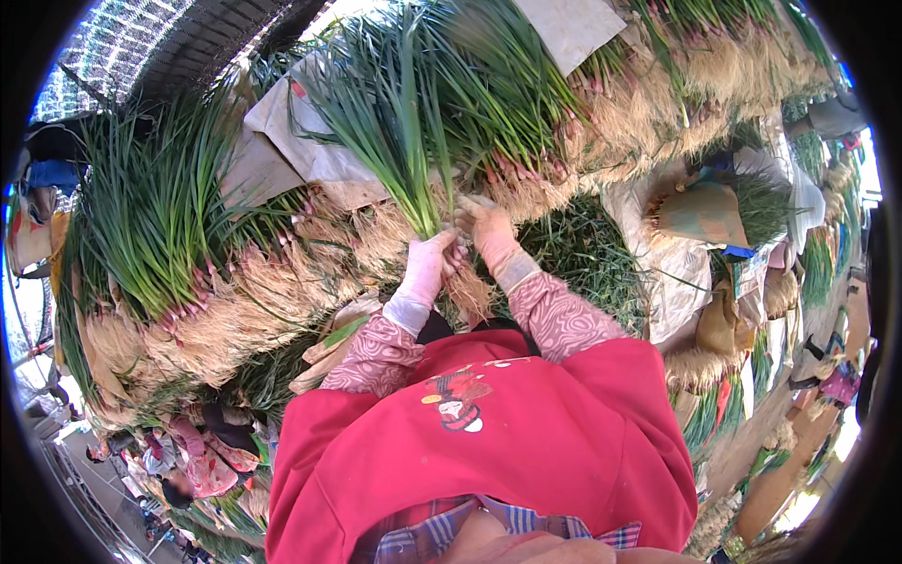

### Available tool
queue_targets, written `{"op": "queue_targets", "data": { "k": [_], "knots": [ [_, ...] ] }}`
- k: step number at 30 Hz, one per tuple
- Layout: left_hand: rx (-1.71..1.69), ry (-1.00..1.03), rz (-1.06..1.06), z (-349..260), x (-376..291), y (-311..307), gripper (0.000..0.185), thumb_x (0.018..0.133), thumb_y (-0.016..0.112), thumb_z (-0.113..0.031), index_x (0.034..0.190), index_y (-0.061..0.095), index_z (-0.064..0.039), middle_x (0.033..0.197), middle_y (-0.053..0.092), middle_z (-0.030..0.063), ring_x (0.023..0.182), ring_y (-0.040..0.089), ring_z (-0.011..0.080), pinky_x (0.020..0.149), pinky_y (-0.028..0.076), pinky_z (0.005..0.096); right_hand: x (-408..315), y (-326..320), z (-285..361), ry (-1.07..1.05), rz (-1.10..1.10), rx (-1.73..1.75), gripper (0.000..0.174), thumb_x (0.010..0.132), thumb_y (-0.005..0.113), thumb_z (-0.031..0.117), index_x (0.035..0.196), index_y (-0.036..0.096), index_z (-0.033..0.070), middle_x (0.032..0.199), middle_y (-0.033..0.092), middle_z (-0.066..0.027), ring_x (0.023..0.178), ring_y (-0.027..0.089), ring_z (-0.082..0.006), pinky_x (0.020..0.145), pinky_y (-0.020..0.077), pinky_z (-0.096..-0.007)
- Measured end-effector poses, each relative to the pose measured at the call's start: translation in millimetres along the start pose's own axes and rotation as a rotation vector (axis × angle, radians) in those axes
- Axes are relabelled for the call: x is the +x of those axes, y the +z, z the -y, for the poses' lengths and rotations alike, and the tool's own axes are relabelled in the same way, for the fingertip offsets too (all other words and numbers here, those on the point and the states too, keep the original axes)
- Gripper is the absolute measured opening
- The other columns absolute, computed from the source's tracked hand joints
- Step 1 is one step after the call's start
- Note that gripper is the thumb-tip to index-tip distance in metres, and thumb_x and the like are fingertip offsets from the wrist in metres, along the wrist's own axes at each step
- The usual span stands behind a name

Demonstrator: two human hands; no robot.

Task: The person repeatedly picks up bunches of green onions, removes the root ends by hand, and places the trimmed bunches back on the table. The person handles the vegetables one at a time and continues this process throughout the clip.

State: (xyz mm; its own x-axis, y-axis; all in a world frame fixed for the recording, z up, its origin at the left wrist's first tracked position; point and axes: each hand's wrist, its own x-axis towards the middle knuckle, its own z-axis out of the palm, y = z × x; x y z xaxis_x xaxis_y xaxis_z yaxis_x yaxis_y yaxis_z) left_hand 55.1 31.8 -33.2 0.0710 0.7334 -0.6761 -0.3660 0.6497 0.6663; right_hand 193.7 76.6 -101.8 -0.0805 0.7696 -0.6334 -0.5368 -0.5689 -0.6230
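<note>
My left hand point(423, 264), in a pale glove, is closed around the lower stalks of a bunch of scallions point(412, 176). The green leaves fan out upward and away from me, and tan roots point(471, 290) hang below the fist. Close beside it, my right hand point(490, 229) has its fingers bent at a thin green leaf at the bunch's right edge. Whether those fingertips grip the leaf is unclear. Just beyond both hands, more scallions point(486, 92) lie in a long row with their roots toward me.
Scallions point(155, 218) are heaped at the left. Pale sheets point(299, 134) lie among the row. Loose green leaves point(585, 254) are piled at the right, next to a whitish sheet point(676, 282) and a wrapped bundle point(697, 215). Other people point(208, 458) are at lower left and far right.
</note>
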Motion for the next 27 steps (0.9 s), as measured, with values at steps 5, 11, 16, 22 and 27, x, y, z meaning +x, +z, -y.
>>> {"op": "queue_targets", "data": {
  "k": [5,11,16,22,27],
  "knots": [
    [-0.349,-0.168,0.298,-6.1,-17.1,-14.3,0.025,0.095,0.052,-0.014,0.107,0.063,0.005,0.078,0.066,0.011,0.062,0.063,0.0194,0.057,0.053,0.0295,13.0,1.2,-20.0,-0.118,0.416,0.104,0.027,0.099,0.056,0.018,0.117,0.061,-0.002,0.11,0.065,-0.0124,0.094,0.063,-0.0183,0.076,0.0535,-0.0276],
    [-0.277,-0.247,0.308,-1.7,-15.4,-36.4,0.028,0.097,0.053,-0.017,0.113,0.058,0.005,0.082,0.063,0.0073,0.068,0.06,0.0207,0.069,0.053,0.0344,-9.2,13.4,3.1,-0.253,0.184,-0.736,0.03,0.09,0.069,0.031,0.094,0.07,0.001,0.072,0.068,-0.0054,0.063,0.061,-0.0163,0.065,0.0488,-0.03],
    [-0.394,-0.241,0.391,-11.4,-31.7,-25.3,0.024,0.099,0.051,-0.015,0.113,0.057,0.003,0.073,0.056,0.0039,0.062,0.055,0.0177,0.061,0.05,0.0305,-40.5,0.9,16.6,-0.462,-0.032,-0.816,0.032,0.091,0.069,0.032,0.098,0.071,0.001,0.07,0.064,-0.0013,0.064,0.055,-0.0092,0.061,0.0467,-0.0272],
    [-0.431,0.318,0.517,-66.0,-69.8,-37.1,0.022,0.093,0.06,-0.021,0.11,0.053,-0.008,0.102,0.055,0.0056,0.06,0.044,0.0067,0.052,0.04,0.023,-51.4,-79.6,90.7,-0.003,0.173,-1.948,0.046,0.087,0.063,0.05,0.112,0.071,0.013,0.094,0.073,-0.0125,0.093,0.069,-0.0247,0.087,0.0517,-0.0406],
    [-0.188,0.007,0.418,-47.6,-23.2,-3.1,0.025,0.095,0.057,-0.016,0.109,0.06,0.005,0.086,0.066,0.0074,0.066,0.06,0.0132,0.056,0.05,0.0242,-45.7,-42.2,121.2,-0.429,-0.246,-1.504,0.041,0.092,0.059,0.045,0.108,0.071,0.009,0.088,0.072,-0.0134,0.078,0.07,-0.0273,0.076,0.055,-0.0368]
  ]
}}
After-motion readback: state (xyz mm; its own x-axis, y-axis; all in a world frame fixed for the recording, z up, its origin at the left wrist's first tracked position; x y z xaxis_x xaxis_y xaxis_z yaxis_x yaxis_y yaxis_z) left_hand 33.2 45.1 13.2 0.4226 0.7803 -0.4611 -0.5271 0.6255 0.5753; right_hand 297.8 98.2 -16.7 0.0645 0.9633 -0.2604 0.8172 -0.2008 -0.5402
